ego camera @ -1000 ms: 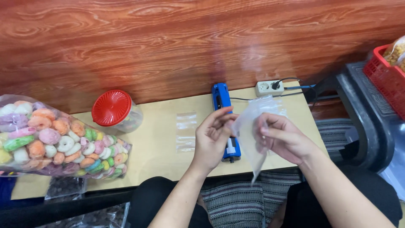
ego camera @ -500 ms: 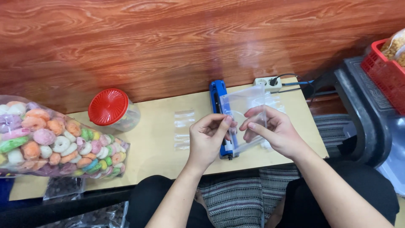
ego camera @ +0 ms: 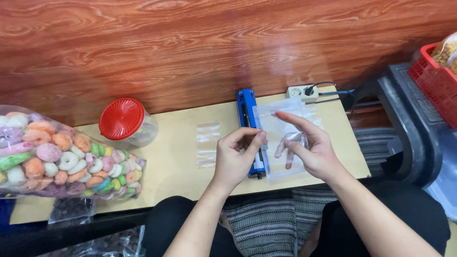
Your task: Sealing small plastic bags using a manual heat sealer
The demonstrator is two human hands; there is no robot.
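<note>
Here your left hand [ego camera: 236,154] pinches the edge of a clear plastic bag [ego camera: 281,143] above the counter [ego camera: 176,166], while your right hand [ego camera: 309,147] has fingers spread inside it, over the blue sealer [ego camera: 248,112].

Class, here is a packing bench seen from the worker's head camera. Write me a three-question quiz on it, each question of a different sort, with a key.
1. True or false: the fingers of the right hand are inside the clear plastic bag.
2. Multiple choice: the lid of the round jar is A) blue, B) red, C) green.
3. Fill in: the blue sealer lies on the table between the loose clear bags and the white ______.

Key: 1 true; 2 B; 3 power strip. The left hand pinches the bag's edge.
</note>
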